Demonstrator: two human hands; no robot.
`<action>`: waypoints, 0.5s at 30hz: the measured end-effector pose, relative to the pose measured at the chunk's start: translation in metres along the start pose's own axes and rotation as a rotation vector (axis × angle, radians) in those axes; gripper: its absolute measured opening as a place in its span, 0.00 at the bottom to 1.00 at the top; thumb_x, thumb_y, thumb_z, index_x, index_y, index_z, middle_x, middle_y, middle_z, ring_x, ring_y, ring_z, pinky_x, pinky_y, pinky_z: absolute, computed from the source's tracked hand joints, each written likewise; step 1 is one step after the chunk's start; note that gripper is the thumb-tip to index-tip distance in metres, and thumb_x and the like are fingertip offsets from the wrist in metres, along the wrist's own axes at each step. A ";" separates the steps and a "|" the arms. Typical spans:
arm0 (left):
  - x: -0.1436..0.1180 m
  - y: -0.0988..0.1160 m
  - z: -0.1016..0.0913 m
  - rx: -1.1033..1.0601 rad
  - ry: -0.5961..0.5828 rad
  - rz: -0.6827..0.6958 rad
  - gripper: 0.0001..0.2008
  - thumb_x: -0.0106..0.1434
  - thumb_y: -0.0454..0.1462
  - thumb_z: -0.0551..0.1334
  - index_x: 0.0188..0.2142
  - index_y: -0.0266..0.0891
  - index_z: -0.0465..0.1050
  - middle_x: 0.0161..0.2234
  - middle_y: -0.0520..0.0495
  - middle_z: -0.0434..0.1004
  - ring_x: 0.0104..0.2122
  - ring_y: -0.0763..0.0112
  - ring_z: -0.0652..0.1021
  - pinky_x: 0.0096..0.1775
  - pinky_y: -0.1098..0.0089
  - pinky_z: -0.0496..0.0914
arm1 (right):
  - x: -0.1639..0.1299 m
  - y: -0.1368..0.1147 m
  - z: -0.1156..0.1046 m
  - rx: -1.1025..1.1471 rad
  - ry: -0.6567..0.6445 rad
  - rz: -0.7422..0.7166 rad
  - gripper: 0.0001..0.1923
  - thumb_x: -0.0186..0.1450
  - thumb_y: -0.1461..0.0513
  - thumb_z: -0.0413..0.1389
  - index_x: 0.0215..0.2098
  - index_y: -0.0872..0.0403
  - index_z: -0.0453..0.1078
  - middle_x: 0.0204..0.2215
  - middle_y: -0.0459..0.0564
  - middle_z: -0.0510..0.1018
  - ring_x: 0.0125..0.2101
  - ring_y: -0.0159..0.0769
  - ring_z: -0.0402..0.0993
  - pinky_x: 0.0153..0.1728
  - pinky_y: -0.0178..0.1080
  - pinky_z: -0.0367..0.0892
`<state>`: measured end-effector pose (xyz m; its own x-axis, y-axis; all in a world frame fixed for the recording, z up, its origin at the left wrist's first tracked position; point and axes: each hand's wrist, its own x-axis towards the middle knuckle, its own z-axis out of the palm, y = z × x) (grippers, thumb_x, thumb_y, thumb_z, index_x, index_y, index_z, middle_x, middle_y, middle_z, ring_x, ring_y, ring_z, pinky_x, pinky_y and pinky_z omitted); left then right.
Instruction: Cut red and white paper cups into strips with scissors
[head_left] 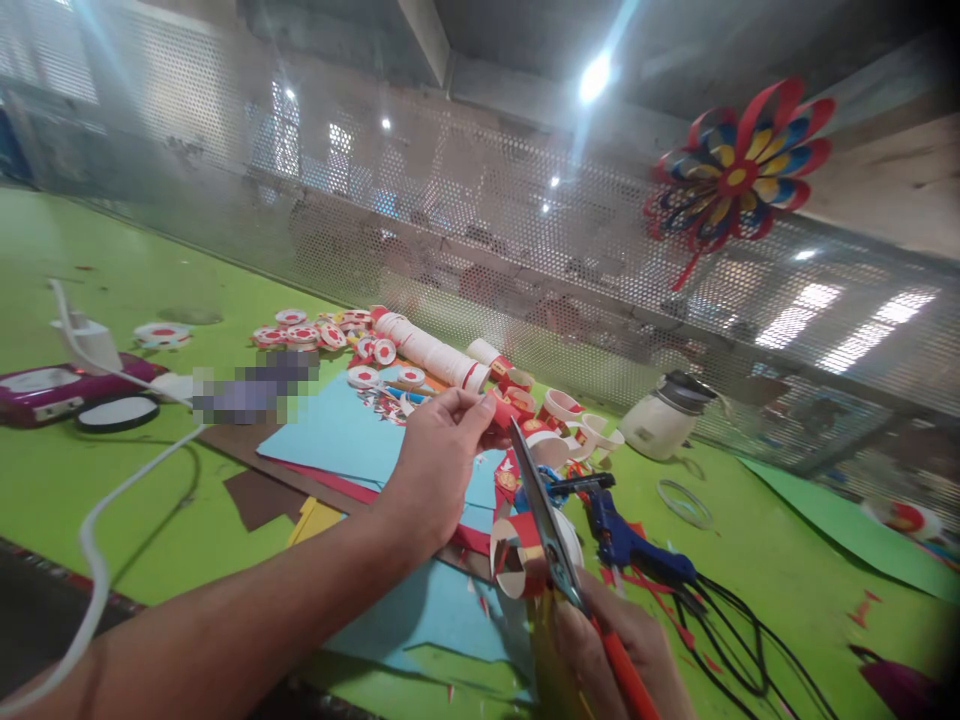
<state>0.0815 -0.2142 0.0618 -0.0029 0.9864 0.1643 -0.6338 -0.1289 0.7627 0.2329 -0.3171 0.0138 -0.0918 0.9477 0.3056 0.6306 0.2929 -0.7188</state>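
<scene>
My left hand pinches a small red paper piece between thumb and fingertips. My right hand is wrapped round a pair of scissors with orange-red handles. The blade tips point up at the red paper and touch or nearly touch it. Whether they are cutting into it I cannot tell. Under and around the hands lie light blue paper sheets, with red and white paper-cup pieces just beyond. Below the scissors, a cut cup ring rests on its side.
A blue glue gun with a black cord lies right. Behind are a white roll of stacked cups, round red-white discs and a kettle. A white cable crosses the left; a paper flower hangs on the mesh.
</scene>
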 end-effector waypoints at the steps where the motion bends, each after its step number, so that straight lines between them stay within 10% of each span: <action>1: 0.000 0.000 0.000 0.001 -0.003 0.000 0.07 0.56 0.33 0.62 0.24 0.34 0.65 0.22 0.50 0.70 0.23 0.77 0.71 0.31 0.70 0.69 | 0.000 0.001 0.000 -0.007 -0.004 0.001 0.25 0.64 0.46 0.45 0.37 0.55 0.75 0.18 0.44 0.69 0.19 0.31 0.60 0.21 0.34 0.54; 15: 0.005 0.006 -0.006 0.059 -0.075 -0.028 0.07 0.55 0.34 0.62 0.24 0.34 0.66 0.24 0.50 0.71 0.26 0.75 0.71 0.33 0.69 0.69 | 0.005 -0.008 -0.007 0.040 -0.016 -0.111 0.24 0.66 0.48 0.44 0.39 0.53 0.76 0.21 0.48 0.74 0.20 0.34 0.68 0.22 0.32 0.64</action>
<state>0.0732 -0.2095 0.0639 0.0737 0.9795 0.1875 -0.5865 -0.1095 0.8025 0.2326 -0.3158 0.0253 -0.1716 0.9109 0.3752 0.5848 0.4007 -0.7053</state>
